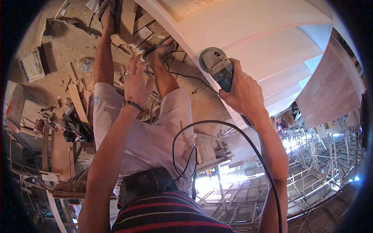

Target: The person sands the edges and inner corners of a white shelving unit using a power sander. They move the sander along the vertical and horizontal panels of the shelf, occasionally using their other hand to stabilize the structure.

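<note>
My right hand is wrapped round a grey-green power sander, whose round pad lies at the edge of a large white curved panel structure with several ribs. A black cable runs from that side in a loop past my lap and down along my right arm. My left hand is raised over my legs, fingers apart and holding nothing, left of the sander. A dark pouch sits at my waist.
Wood offcuts, a dusty container and dark plastic litter the dusty floor around my feet. A reddish curved panel stands at the right. Scaffold-like framework and bright openings show at the lower right.
</note>
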The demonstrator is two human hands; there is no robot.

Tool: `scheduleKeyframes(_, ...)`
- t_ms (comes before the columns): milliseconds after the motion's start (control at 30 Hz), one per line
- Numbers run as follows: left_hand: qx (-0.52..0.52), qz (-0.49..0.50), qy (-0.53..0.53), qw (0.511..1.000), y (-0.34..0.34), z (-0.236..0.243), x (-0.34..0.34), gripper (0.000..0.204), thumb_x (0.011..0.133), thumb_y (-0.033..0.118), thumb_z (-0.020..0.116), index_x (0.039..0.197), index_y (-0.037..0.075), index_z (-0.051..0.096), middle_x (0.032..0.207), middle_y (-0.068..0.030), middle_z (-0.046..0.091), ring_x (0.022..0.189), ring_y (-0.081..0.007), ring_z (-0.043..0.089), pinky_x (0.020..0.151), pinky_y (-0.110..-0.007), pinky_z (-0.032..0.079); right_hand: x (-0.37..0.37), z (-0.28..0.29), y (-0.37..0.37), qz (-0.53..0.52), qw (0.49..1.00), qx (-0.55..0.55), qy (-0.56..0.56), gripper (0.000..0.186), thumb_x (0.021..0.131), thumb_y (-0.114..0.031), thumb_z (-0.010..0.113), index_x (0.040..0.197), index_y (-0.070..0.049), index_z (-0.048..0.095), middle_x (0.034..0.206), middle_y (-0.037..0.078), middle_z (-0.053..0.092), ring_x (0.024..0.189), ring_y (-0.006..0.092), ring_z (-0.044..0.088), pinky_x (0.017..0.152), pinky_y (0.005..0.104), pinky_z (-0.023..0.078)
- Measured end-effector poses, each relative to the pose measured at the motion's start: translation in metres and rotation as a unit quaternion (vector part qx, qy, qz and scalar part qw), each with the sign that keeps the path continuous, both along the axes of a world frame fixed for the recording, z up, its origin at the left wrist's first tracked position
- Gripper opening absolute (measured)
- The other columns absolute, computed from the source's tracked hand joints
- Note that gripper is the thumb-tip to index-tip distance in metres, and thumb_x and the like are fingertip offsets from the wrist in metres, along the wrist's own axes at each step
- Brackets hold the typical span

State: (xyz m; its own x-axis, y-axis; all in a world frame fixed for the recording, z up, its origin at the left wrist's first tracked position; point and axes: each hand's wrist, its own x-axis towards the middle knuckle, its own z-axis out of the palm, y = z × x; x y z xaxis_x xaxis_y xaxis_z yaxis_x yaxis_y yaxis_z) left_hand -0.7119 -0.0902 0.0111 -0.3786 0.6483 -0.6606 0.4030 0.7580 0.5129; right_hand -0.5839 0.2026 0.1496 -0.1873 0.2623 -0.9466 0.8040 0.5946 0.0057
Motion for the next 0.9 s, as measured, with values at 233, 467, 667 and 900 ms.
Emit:
scheduleKeyframes(233, 0.048, 0.065, -0.104, 0.991, 0.035, 0.006, 0.023, 0.047, 0.088, 0.014, 0.074, 0.131, 0.011, 0.055, 0.143, -0.0179, 0.056, 0.116, -0.0372, 0.067, 0.098, -0.050, 0.056, 0.002, 0.002, 0.012, -0.017, 0.999, 0.029, 0.007, 0.081, 0.077, -0.021, 0.083, 0.143, -0.005, 0.038, 0.097, 0.028, 0.071, 0.091, 0.0488, 0.071, 0.080, 0.0567, 0.057)
scheduleKeyframes(467, 0.016, -0.044, -0.264, 0.963, 0.113, 0.017, 0.074, 0.091, 0.092, 0.026, 0.072, 0.163, 0.012, 0.017, 0.113, -0.0235, 0.070, 0.091, -0.0393, 0.072, 0.077, -0.052, 0.059, 0.005, 0.009, 0.037, -0.088, 0.993, 0.083, 0.000, 0.077, 0.077, -0.020, 0.077, 0.143, -0.007, 0.040, 0.098, 0.029, 0.072, 0.094, 0.0499, 0.070, 0.083, 0.0562, 0.056)
scheduleKeyframes(667, -0.088, -0.074, -0.280, 0.953, 0.122, 0.027, 0.082, 0.095, 0.091, 0.030, 0.074, 0.161, 0.008, 0.014, 0.096, -0.0245, 0.073, 0.086, -0.0430, 0.072, 0.076, -0.053, 0.059, 0.011, 0.010, 0.029, -0.081, 0.994, 0.068, 0.007, 0.080, 0.076, -0.020, 0.078, 0.144, -0.007, 0.039, 0.097, 0.030, 0.072, 0.093, 0.0511, 0.070, 0.083, 0.0570, 0.055)
scheduleKeyframes(900, -0.044, -0.013, -0.314, 0.948, 0.073, 0.049, 0.075, 0.054, 0.089, 0.026, 0.075, 0.131, 0.009, 0.045, 0.098, -0.0143, 0.069, 0.091, -0.0392, 0.070, 0.081, -0.050, 0.056, 0.018, 0.001, 0.011, -0.050, 0.997, 0.045, 0.029, 0.083, 0.075, -0.021, 0.079, 0.146, -0.007, 0.038, 0.092, 0.027, 0.070, 0.088, 0.0495, 0.069, 0.079, 0.0570, 0.055)
